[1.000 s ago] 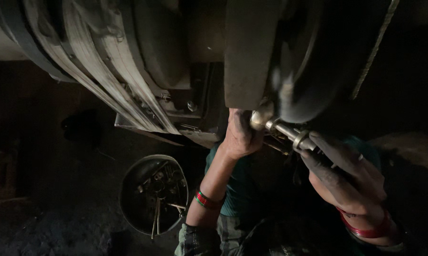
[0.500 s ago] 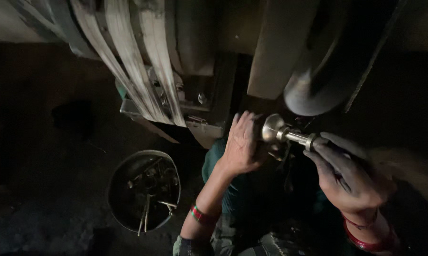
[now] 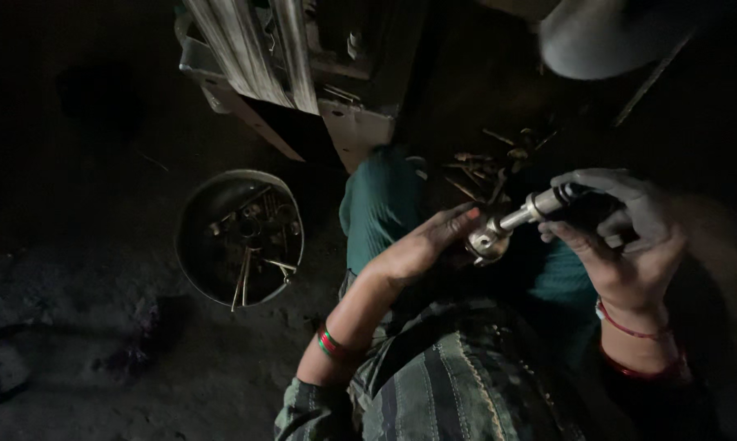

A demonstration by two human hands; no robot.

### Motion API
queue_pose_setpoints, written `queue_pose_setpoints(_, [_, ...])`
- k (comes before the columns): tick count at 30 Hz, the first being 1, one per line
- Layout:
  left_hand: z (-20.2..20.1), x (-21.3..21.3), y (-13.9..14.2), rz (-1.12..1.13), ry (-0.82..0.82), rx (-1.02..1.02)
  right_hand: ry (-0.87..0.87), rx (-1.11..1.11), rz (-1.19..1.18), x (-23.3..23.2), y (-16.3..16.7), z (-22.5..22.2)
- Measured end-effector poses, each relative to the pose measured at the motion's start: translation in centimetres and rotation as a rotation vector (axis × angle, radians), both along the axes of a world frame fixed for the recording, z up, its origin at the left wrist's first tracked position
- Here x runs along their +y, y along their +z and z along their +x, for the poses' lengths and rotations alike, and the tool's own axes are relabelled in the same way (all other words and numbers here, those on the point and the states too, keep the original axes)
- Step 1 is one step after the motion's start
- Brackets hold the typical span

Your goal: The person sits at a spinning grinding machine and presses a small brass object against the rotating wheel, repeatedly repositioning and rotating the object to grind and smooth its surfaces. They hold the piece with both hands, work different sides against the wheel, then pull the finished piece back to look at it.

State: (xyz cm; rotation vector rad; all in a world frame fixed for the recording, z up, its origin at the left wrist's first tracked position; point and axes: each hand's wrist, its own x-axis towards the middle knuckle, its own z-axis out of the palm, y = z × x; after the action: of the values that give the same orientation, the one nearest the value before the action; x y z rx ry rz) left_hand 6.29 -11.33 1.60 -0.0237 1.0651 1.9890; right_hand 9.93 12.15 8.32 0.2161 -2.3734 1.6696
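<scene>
- A dim view looks down from the person's head at their own lap and a dark, dirty floor.
- The right hand [image 3: 630, 237] is closed around the handle of a metal socket wrench [image 3: 511, 224], which lies at a slant above the lap, its round head pointing down and to the left.
- The left hand [image 3: 422, 245] is open, its fingers [image 3: 454, 220] stretched toward the wrench head and touching or nearly touching it; I cannot tell which.
- The two hands sit close together, joined by the tool.
- Below them are teal trousers [image 3: 381, 204] and a striped shirt [image 3: 434, 384].
- Red bangles [image 3: 332, 343] circle the left wrist.
- To the left, on the floor, stands a round metal bowl [image 3: 190, 245] holding bolts and small parts.
- Loose bolts [image 3: 487, 167] lie on the floor beyond the knees.
- Above, grey metal machine parts [image 3: 287, 57] hang over the scene.
</scene>
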Motion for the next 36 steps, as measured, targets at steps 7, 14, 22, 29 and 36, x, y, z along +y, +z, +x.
queue_pose_setpoints(7, [5.0, 0.9, -3.0, 0.608, -0.050, -0.201, -0.099, 0.161, 0.222, 1.4, -2.1, 2.9])
queue_pose_setpoints(14, [7.4, 2.8, -4.3, 0.887, 0.036, -0.228, -0.059, 0.316, 0.308, 0.7, -4.0, 6.2])
queue_pose_setpoints(22, [8.8, 4.7, -4.2, 0.511, 0.545, 0.028, -0.002, 0.087, 0.666, -5.2, -4.8, 6.6])
queue_pose_setpoints(29, [10.5, 5.2, -7.4, 0.584, 0.457, 0.131, -0.074, 0.373, 0.925, -4.8, -3.4, 5.8])
queue_pose_setpoints(36, [8.8, 4.4, -8.9, 0.258, 0.413, 0.055, 0.092, 0.099, 0.509, -1.7, -1.6, 3.5])
